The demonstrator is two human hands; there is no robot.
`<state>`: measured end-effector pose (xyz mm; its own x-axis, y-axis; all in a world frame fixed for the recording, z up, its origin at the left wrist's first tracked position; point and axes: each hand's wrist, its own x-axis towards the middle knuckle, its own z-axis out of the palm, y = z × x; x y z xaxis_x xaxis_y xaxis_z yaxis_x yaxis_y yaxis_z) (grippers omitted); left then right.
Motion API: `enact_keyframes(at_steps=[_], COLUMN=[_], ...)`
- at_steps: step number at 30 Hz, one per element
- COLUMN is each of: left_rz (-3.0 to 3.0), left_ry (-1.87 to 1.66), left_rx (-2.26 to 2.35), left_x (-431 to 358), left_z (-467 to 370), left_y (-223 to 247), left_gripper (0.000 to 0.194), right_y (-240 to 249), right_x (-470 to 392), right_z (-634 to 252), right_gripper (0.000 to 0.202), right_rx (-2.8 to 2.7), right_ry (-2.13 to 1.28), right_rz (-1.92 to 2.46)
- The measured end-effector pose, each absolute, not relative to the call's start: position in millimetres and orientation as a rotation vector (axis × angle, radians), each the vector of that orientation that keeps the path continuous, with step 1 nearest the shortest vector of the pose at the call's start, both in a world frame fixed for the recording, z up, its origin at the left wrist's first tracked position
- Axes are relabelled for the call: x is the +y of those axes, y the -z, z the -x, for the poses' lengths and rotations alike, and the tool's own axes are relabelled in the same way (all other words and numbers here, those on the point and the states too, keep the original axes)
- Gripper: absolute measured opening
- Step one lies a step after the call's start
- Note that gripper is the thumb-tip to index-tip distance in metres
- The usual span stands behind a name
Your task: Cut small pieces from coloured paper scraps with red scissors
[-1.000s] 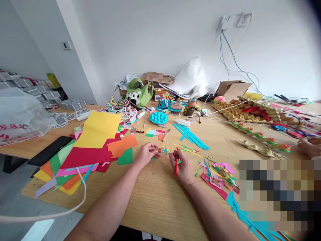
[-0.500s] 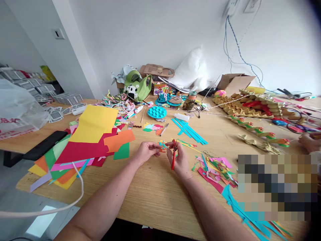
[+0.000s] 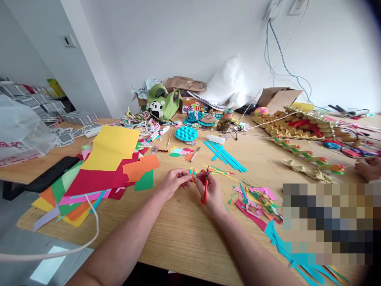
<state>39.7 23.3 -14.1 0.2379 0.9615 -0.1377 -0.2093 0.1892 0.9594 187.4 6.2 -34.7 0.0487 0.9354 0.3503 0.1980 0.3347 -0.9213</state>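
Observation:
Near the middle of the wooden table, my left hand (image 3: 175, 182) pinches a small colourful paper piece (image 3: 192, 172) of blue, yellow and orange. Close against its right side is my right hand (image 3: 212, 190), its fingers wrapped round red-handled scissors (image 3: 204, 190) whose tips point up and away. My right thumb and finger also touch the edge of the paper piece. Beyond the hands lie a pen (image 3: 195, 154), several cut paper shapes (image 3: 180, 151) and blue paper strips (image 3: 225, 155).
Coloured paper sheets (image 3: 111, 147) are stacked at the left, beside a white cable (image 3: 97, 222). Paper scraps (image 3: 257, 202) lie right of my hands. Egg cartons (image 3: 274, 129) stand at the back right. Another person's hand (image 3: 368, 169) rests at the right edge.
The scissors have tilted slightly in my right hand, and my right fingers have closed in on the paper piece. The view has shifted slightly.

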Motion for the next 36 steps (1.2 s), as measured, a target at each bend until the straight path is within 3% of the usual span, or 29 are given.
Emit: enact_keyframes(at_steps=[4,10,18,36], left_rz=[-1.009,-0.947,-0.897,-0.962], left_ry=[-1.058,-1.191,-1.287,-1.181], left_rx=[0.942,0.987,1.030,0.956], left_x=[22.8,29.6,32.2,29.1], left_z=[-41.3,-35.1,-29.9,-34.7], left_y=[13.5,15.4,12.4,14.3], left_gripper=[0.025,0.023,0.023,0.016], right_y=[33.2,19.1,29.7,27.0], right_x=[5.1,-0.3,-0.8,-1.0], right_z=[-186.7,-194.3,-190.4,-188.8], right_gripper=[0.025,0.033,0.055,0.058], right_rx=[-1.400,-1.581,-1.946,-1.778], right_ry=[-0.803,-0.508,-0.983,-1.288], right_rz=[1.112,1.250,1.430,1.398])
